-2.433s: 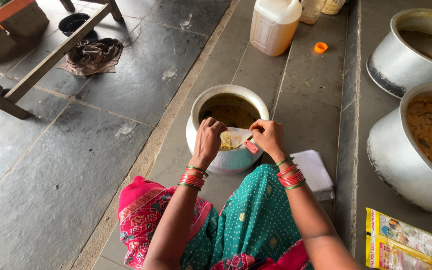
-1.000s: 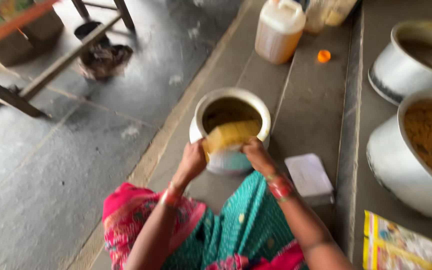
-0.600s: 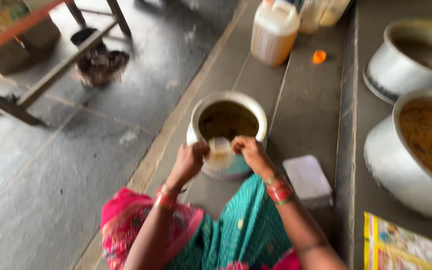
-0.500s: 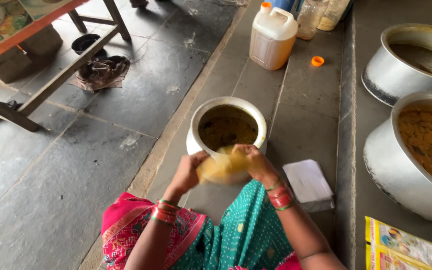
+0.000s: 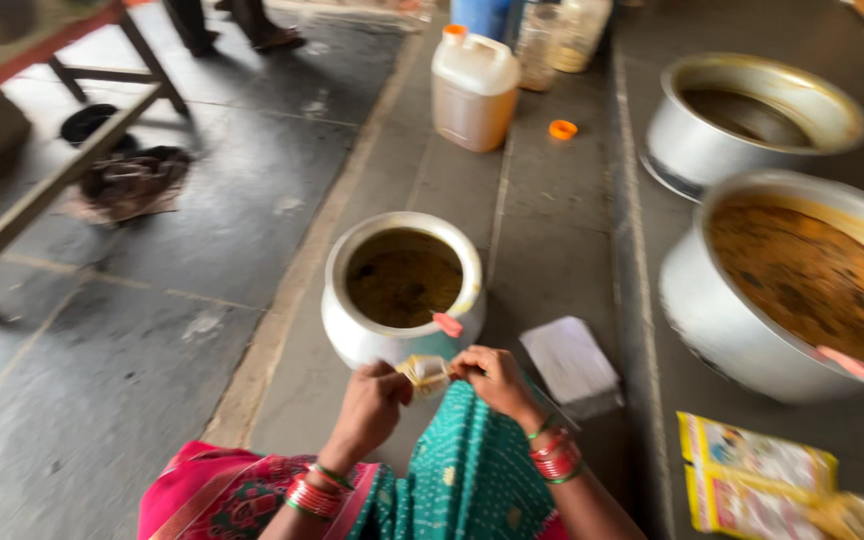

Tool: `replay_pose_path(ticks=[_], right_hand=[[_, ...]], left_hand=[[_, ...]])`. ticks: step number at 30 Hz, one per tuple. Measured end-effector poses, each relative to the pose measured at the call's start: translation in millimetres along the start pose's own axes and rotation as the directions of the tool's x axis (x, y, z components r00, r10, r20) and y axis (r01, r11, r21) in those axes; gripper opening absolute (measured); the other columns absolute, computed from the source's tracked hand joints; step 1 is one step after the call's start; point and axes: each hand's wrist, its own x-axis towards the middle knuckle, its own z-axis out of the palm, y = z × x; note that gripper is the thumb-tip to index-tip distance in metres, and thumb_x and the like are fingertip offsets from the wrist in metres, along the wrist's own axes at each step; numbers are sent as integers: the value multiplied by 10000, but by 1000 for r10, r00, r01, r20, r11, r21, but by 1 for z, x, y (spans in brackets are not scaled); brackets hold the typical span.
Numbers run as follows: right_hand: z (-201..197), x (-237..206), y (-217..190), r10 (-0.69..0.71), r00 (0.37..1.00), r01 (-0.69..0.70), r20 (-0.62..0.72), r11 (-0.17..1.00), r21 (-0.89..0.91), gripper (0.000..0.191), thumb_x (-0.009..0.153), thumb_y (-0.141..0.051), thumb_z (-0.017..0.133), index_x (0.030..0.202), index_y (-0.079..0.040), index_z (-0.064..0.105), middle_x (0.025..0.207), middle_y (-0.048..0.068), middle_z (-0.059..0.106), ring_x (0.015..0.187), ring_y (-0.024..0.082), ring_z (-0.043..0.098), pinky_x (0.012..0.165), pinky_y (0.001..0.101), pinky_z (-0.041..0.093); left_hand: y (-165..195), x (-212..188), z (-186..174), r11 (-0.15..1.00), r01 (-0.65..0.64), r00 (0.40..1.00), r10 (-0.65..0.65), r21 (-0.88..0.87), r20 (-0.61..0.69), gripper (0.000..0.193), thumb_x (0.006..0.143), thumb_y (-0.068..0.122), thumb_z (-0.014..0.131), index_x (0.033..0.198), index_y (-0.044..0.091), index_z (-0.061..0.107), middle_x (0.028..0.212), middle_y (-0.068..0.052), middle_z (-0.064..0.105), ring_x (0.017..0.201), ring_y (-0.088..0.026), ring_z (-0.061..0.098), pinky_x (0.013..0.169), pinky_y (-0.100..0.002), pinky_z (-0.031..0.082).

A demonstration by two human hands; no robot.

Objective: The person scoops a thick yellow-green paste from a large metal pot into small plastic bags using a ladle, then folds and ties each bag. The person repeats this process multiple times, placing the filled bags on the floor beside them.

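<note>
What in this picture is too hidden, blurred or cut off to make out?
All in the head view:
- Small yellowish packet: pinched between left hand and right hand; fingers and blur hide its contents.
- Round pot: brownish food inside, kind unclear from blur.
- Yellow packets: print blurred, cut off by the bottom right edge.
- Person's feet: cut off by the top edge.

Between the left hand (image 5: 370,408) and right hand (image 5: 493,377) sits a crumpled packet (image 5: 425,373), thin and slightly glossy like plastic film. Just beyond the hands, the round pot (image 5: 357,330) is smooth, dull-shining metal. Right of the right hand lies a white matt lid (image 5: 572,362), plastic by its look. Under the hands, green cloth (image 5: 472,470) is soft and matt. The stone floor (image 5: 152,330) to the left is rough.
</note>
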Motion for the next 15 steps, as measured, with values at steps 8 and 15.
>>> replay_pose_path(ticks=[8,15], right_hand=[[11,-17,-13,244,942,-83,-228,832,548,111,980,-28,687,1083,1,712,1013,26,666,948,89,576,831,243,473],[-3,-34,-21,77,978,74,-196,747,661,646,787,-151,812,1368,-91,536,1316,-11,600,1207,94,562,1001,248,455]], left_hand=[[30,23,-21,340,184,974,66,-922,218,216,1023,116,533,863,13,636,1554,30,521,1271,-115,564,1063,-294,429],[36,24,-2,81,345,936,40,-935,348,205,1008,142,573,846,26,620,1618,-66,482,1272,-190,607,1015,-361,506]])
